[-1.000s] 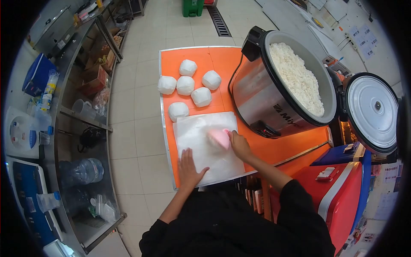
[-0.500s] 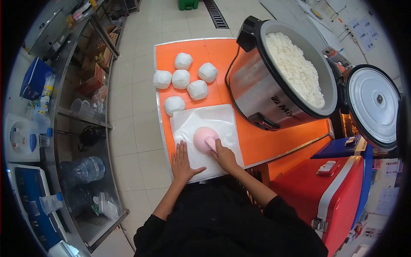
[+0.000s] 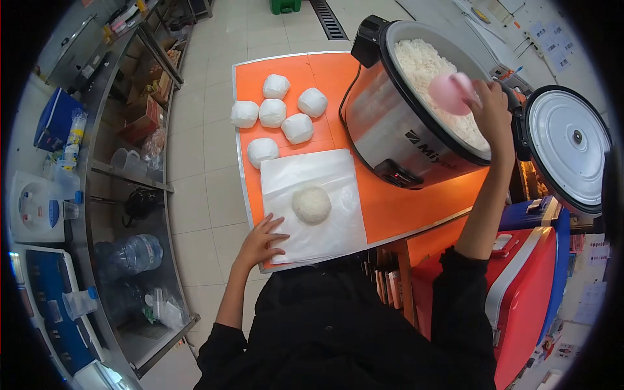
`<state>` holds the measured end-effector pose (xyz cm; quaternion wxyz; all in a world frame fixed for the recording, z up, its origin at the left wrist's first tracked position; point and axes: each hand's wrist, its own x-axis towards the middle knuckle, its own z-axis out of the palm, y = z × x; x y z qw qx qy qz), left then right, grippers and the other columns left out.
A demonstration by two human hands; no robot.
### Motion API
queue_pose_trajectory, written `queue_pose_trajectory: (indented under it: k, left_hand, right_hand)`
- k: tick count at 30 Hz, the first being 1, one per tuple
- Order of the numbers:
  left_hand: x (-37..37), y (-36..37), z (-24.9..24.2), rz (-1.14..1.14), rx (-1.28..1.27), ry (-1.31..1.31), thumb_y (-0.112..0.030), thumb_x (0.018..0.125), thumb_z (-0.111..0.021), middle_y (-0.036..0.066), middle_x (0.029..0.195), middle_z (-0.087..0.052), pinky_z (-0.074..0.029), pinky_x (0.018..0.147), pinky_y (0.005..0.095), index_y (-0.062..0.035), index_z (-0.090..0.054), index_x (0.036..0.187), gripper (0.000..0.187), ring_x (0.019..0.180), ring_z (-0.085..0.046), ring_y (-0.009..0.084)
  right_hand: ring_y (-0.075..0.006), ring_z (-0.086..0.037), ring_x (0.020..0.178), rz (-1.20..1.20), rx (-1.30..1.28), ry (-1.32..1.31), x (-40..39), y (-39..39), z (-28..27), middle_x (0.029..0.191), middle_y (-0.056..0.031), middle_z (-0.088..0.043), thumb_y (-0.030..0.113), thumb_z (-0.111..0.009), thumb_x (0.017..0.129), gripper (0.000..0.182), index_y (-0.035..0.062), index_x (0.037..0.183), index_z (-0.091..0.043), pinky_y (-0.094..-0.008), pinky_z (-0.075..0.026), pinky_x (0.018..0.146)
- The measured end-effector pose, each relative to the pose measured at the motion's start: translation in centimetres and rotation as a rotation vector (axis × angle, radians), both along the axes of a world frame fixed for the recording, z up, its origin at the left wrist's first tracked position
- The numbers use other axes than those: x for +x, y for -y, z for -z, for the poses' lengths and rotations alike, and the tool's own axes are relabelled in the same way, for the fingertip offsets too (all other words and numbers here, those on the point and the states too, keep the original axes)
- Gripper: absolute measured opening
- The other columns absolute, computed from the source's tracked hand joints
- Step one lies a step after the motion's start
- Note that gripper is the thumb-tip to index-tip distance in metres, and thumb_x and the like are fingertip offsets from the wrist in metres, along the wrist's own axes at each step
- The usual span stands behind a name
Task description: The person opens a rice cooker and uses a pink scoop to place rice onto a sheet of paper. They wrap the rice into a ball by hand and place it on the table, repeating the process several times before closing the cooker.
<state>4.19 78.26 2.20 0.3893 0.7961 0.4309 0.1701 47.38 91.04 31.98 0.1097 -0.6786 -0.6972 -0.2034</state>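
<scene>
My right hand (image 3: 492, 110) is closed round the handle of a pink scoop (image 3: 448, 94), which overlaps the cooked white rice (image 3: 416, 65) inside the open rice cooker (image 3: 383, 123). A rounded mound of rice (image 3: 311, 205) sits on a stack of white paper sheets (image 3: 338, 172) on the orange table. Fingers apart, my left hand (image 3: 262, 242) rests at the near left edge of that stack, just left of the mound. Several white paper-wrapped bundles (image 3: 272, 113) stand beyond the paper.
The cooker's lid (image 3: 565, 149) is swung open to the right. A red cooler box (image 3: 530, 286) and a blue one (image 3: 552, 227) stand at the right by the orange table (image 3: 416, 224). Along the left runs a metal shelf unit (image 3: 130, 214) holding bottles and boxes.
My right hand has lifted the pink scoop off the paper and carried it up and right to the rice cooker, uncovering the rice mound. My left hand has shifted slightly left.
</scene>
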Motion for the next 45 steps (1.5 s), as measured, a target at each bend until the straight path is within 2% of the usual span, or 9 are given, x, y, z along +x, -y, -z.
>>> queue_pose_trajectory:
  k: [3, 7, 14, 16, 19, 25, 27, 37, 45]
  left_hand:
    - [0.1, -0.3, -0.3, 0.010, 0.092, -0.098, -0.022, 0.061, -0.076, -0.006, 0.123, -0.054, -0.033, 0.100, 0.0386, -0.0250, -0.072, 0.087, 0.026, 0.122, -0.038, 0.0261]
    - [0.4, -0.7, 0.0, -0.016, 0.185, -0.111, -0.024, 0.063, -0.075, -0.009, 0.121, -0.055, -0.034, 0.097, 0.0374, -0.0280, -0.073, 0.083, 0.021, 0.114, -0.043, 0.0243]
    - [1.6, 2.4, 0.0, -0.181, 0.466, 0.122, -0.025, 0.072, -0.069, 0.008, 0.109, -0.058, -0.037, 0.089, 0.0388, -0.0074, -0.065, 0.084, 0.022, 0.110, -0.046, 0.0253]
    - [1.9, 4.4, 1.7, -0.009, 0.710, 0.261, -0.026, 0.071, -0.071, 0.013, 0.106, -0.057, -0.038, 0.087, 0.0383, -0.0038, -0.062, 0.084, 0.027, 0.110, -0.046, 0.0263]
    - [4.1, 5.7, 2.7, -0.204, 0.213, -0.220, -0.031, 0.063, -0.077, 0.015, 0.106, -0.056, -0.040, 0.084, 0.0355, -0.0038, -0.059, 0.089, 0.042, 0.108, -0.047, 0.0255]
    - [4.2, 5.8, 3.2, -0.669, 0.819, 0.265, -0.029, 0.068, -0.073, 0.006, 0.110, -0.057, -0.034, 0.091, 0.0419, -0.0123, -0.058, 0.100, 0.039, 0.108, -0.049, 0.0182]
    - [2.1, 4.9, 1.5, -0.127, 0.869, -0.353, -0.031, 0.073, -0.068, -0.004, 0.112, -0.057, -0.028, 0.095, 0.0439, -0.0188, -0.059, 0.102, 0.032, 0.110, -0.049, 0.0142]
    - [6.4, 4.9, -0.7, 0.094, 0.526, -0.182, -0.041, 0.057, -0.074, 0.005, 0.131, -0.039, -0.025, 0.096, 0.0553, -0.0232, -0.037, 0.126, 0.080, 0.119, -0.041, 0.0209]
    - [2.3, 4.8, -0.4, -0.013, 0.446, -0.078, -0.009, 0.062, -0.068, -0.002, 0.090, -0.063, -0.041, 0.087, 0.0379, -0.0143, -0.060, 0.095, 0.035, 0.088, -0.060, 0.0142]
  right_hand:
    - [-0.0324, -0.053, 0.095, -0.014, 0.526, -0.111, -6.5, 1.9, 2.9, 0.100, -0.0173, -0.056, 0.018, -0.056, 0.083, 0.027, 0.0053, 0.107, -0.057, -0.0417, -0.040, 0.083]
    - [-0.0250, -0.057, 0.082, -0.862, -0.111, -0.428, -16.6, 10.2, 17.3, 0.083, -0.0122, -0.057, 0.014, -0.063, 0.073, 0.019, 0.0049, 0.089, -0.058, -0.0353, -0.045, 0.069]
    - [-0.0276, -0.056, 0.080, -0.485, -0.540, -0.800, -18.5, 15.5, 28.0, 0.084, -0.0103, -0.055, 0.002, -0.060, 0.065, 0.027, 0.0045, 0.091, -0.054, -0.0360, -0.046, 0.068]
    - [-0.0272, -0.056, 0.079, -0.546, -0.490, -0.818, -18.3, 15.9, 28.4, 0.083, -0.0100, -0.056, 0.001, -0.060, 0.065, 0.025, 0.0042, 0.089, -0.056, -0.0354, -0.047, 0.067]
    - [-0.0261, -0.057, 0.077, -0.679, -0.453, -0.769, -18.2, 17.6, 30.0, 0.082, -0.0091, -0.056, 0.000, -0.058, 0.065, 0.022, 0.0038, 0.086, -0.058, -0.0347, -0.048, 0.067]
    - [-0.0247, -0.057, 0.081, -0.763, -0.458, -0.643, -16.7, 20.1, 30.2, 0.086, -0.0076, -0.056, 0.004, -0.060, 0.065, 0.021, 0.0043, 0.085, -0.059, -0.0349, -0.048, 0.067]
    - [-0.0253, -0.055, 0.085, -0.581, -0.478, -0.553, -14.8, 20.3, 29.7, 0.091, -0.0072, -0.056, 0.006, -0.062, 0.064, 0.020, 0.0064, 0.083, -0.059, -0.0376, -0.045, 0.070]
    - [-0.0203, -0.051, 0.100, -0.518, -0.694, -0.757, -11.0, 18.9, 24.8, 0.100, -0.0032, -0.055, 0.016, -0.068, 0.070, 0.023, 0.0115, 0.089, -0.056, -0.0366, -0.033, 0.085]
    - [-0.0213, -0.054, 0.095, -0.543, -0.532, -0.676, -9.1, 19.9, 28.4, 0.098, -0.0028, -0.057, 0.008, -0.067, 0.069, 0.023, 0.0120, 0.090, -0.059, -0.0371, -0.037, 0.082]
